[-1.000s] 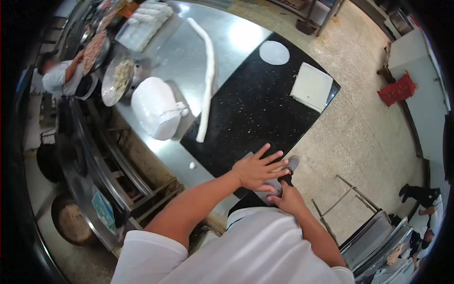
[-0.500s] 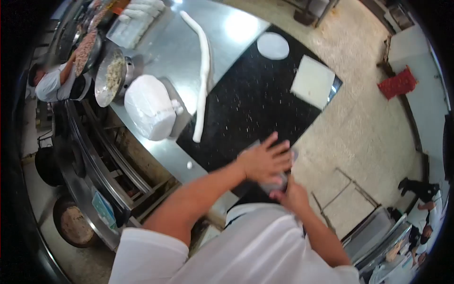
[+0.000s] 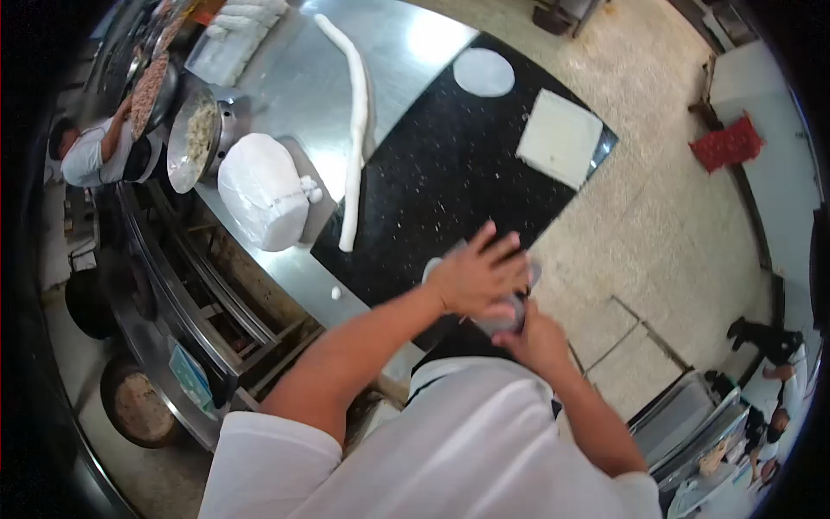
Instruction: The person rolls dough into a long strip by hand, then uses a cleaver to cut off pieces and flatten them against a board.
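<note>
Blade (image 3: pixel 506 323) low at near corner of slab (image 3: pixel 432 186), contact with stone hidden. Left hand (image 3: pixel 480 278) palm down over it, fingers fanned. Right hand (image 3: pixel 538 337) curled, seemingly clamped on blade's near end. Step looks like pressing; next move seems to call for even palm weight, firm grip. Slab edge close on right, floor (image 3: pixel 627 212) beyond; room runs forward toward disc (image 3: pixel 484 72); rope (image 3: pixel 357 130) bounds left.
</note>
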A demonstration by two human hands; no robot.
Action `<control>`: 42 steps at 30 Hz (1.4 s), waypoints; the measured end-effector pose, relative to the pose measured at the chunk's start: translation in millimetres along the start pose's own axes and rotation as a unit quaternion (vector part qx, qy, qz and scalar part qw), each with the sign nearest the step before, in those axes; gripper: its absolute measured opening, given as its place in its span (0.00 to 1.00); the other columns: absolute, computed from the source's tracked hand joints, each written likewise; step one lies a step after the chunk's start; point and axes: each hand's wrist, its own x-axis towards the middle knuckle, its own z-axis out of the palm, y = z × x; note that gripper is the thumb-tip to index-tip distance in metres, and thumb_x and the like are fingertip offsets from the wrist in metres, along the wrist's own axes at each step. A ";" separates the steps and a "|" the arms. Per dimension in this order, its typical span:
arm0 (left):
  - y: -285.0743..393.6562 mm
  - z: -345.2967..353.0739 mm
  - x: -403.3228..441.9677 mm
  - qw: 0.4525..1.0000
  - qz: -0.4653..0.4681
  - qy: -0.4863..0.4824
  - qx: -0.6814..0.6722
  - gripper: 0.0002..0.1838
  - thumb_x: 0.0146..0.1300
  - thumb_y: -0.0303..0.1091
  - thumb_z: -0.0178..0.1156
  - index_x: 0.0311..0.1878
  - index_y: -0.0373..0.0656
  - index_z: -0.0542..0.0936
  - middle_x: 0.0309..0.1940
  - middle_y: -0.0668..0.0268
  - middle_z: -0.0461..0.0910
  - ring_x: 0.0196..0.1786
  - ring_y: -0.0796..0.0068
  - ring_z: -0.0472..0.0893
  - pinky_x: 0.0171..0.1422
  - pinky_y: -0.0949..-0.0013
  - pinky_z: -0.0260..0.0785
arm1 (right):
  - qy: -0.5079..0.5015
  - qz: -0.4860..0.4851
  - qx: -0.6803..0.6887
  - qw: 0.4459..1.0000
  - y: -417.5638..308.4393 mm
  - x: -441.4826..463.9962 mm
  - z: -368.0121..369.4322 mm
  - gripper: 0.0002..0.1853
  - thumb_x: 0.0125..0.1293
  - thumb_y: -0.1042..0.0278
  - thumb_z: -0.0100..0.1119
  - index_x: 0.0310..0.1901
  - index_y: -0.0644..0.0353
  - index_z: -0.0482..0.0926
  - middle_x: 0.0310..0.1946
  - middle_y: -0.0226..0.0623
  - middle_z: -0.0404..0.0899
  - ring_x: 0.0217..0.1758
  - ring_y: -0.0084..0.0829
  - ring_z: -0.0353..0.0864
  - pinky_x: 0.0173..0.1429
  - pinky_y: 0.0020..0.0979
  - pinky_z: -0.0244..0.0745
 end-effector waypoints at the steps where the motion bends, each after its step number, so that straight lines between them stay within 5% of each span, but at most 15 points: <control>1: -3.4 -4.1 3.2 1.000 0.008 -0.006 -0.005 0.36 0.67 0.69 0.53 0.70 0.57 0.77 0.75 0.64 0.69 0.82 0.51 0.60 0.84 0.32 0.38 | 0.000 0.008 0.008 1.000 -7.4 3.4 -13.4 0.39 0.54 0.46 0.79 0.57 0.67 0.72 0.40 0.60 0.86 0.45 0.58 0.88 0.50 0.53 0.82; 6: -63.9 -37.8 27.1 0.994 -0.084 0.037 0.054 0.37 0.66 0.68 0.56 0.72 0.57 0.75 0.77 0.58 0.66 0.83 0.50 0.57 0.84 0.32 0.38 | 0.014 -0.063 -0.059 0.996 -40.0 54.9 -56.6 0.35 0.58 0.48 0.76 0.54 0.68 0.72 0.39 0.59 0.86 0.46 0.61 0.87 0.50 0.54 0.82; 11: 10.9 -7.8 -19.1 0.997 -0.063 -0.016 -0.030 0.37 0.65 0.70 0.54 0.71 0.57 0.77 0.78 0.58 0.66 0.84 0.48 0.54 0.84 0.32 0.35 | -0.107 -0.083 0.073 0.988 16.3 9.9 2.6 0.36 0.58 0.50 0.76 0.57 0.70 0.71 0.44 0.66 0.84 0.48 0.62 0.86 0.54 0.55 0.80; 13: 19.2 1.5 -0.3 0.999 -0.021 0.001 -0.036 0.37 0.65 0.71 0.55 0.69 0.57 0.78 0.75 0.60 0.69 0.83 0.48 0.57 0.84 0.30 0.36 | -0.019 -0.058 0.038 0.997 13.4 -2.4 3.4 0.38 0.55 0.48 0.78 0.57 0.68 0.71 0.45 0.64 0.84 0.48 0.61 0.86 0.53 0.54 0.80; 17: -18.3 -14.1 31.7 0.998 -0.037 0.014 0.038 0.36 0.65 0.71 0.55 0.68 0.59 0.79 0.74 0.61 0.71 0.81 0.48 0.61 0.84 0.33 0.39 | -0.003 -0.027 -0.029 0.999 -4.9 32.2 -47.4 0.39 0.53 0.46 0.79 0.56 0.68 0.72 0.42 0.63 0.85 0.47 0.60 0.87 0.52 0.53 0.81; 24: -20.6 -28.7 5.7 0.994 -0.103 -0.001 0.025 0.41 0.64 0.68 0.57 0.77 0.60 0.70 0.81 0.57 0.59 0.84 0.48 0.54 0.85 0.34 0.37 | 0.000 -0.130 0.033 0.991 6.9 32.4 -9.0 0.35 0.54 0.48 0.79 0.53 0.65 0.75 0.36 0.59 0.86 0.44 0.59 0.87 0.49 0.52 0.81; 27: 18.7 -14.5 -38.6 0.995 -0.067 -0.042 -0.055 0.42 0.64 0.68 0.56 0.78 0.60 0.69 0.82 0.58 0.60 0.86 0.51 0.51 0.85 0.32 0.33 | -0.061 -0.134 0.065 0.987 6.8 17.3 11.9 0.36 0.54 0.47 0.79 0.56 0.66 0.75 0.37 0.60 0.86 0.45 0.59 0.88 0.50 0.52 0.81; 29: -11.9 -6.9 -23.7 0.997 -0.059 -0.036 -0.015 0.42 0.64 0.68 0.57 0.78 0.59 0.69 0.81 0.59 0.60 0.85 0.51 0.52 0.85 0.33 0.34 | -0.081 -0.113 0.058 0.989 3.9 28.4 6.1 0.38 0.54 0.47 0.79 0.57 0.66 0.75 0.38 0.61 0.86 0.45 0.58 0.88 0.50 0.52 0.81; 36: -71.3 -36.9 32.0 0.996 -0.055 0.037 0.058 0.42 0.64 0.70 0.57 0.76 0.58 0.71 0.80 0.58 0.62 0.84 0.51 0.55 0.85 0.35 0.37 | 0.016 -0.076 -0.009 0.997 -30.1 61.7 -45.2 0.35 0.57 0.49 0.77 0.56 0.69 0.75 0.39 0.62 0.86 0.45 0.59 0.88 0.51 0.52 0.81; 42: 0.5 -11.0 -12.0 0.999 0.020 -0.027 -0.019 0.39 0.66 0.72 0.53 0.72 0.57 0.75 0.77 0.58 0.67 0.83 0.51 0.57 0.84 0.33 0.38 | -0.007 -0.095 0.121 0.988 6.4 3.3 23.3 0.39 0.56 0.50 0.79 0.60 0.70 0.72 0.39 0.60 0.86 0.45 0.61 0.87 0.50 0.52 0.81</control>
